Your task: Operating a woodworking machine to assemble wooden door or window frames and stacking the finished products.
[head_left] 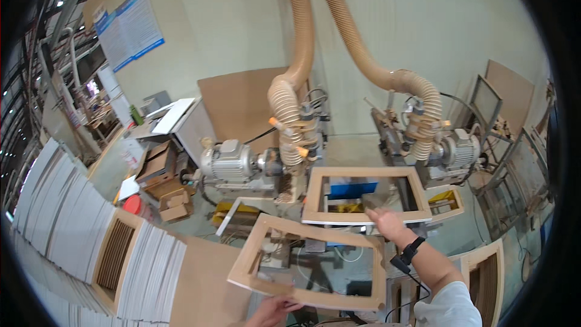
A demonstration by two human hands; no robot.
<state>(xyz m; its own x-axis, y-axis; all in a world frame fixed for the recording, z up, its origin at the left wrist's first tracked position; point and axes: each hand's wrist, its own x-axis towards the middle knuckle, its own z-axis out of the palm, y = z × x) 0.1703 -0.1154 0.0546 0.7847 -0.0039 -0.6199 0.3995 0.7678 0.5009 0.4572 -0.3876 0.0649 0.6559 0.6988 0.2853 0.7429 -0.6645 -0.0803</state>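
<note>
Two open rectangular wooden frames are in front of me. My left hand (pixel 275 310) grips the near edge of the closer wooden frame (pixel 330 299), which is held tilted at the lower middle. The farther wooden frame (pixel 369 172) lies by the machines, and my right hand (pixel 388 227) is closed over its near rail. A black band with a cable (pixel 413 251) is around my right wrist. The fingertips of my left hand are partly hidden by the rail.
Two motor-driven machines, a left motor (pixel 229 160) and a right motor (pixel 460 148), stand ahead beneath beige hoses (pixel 299 18). Tall stacks of white-edged frames (pixel 63 191) fill the left. Cardboard boxes (pixel 175 204) and a red-lidded bucket (pixel 133 204) sit beside them. Metal racks (pixel 511 166) stand right.
</note>
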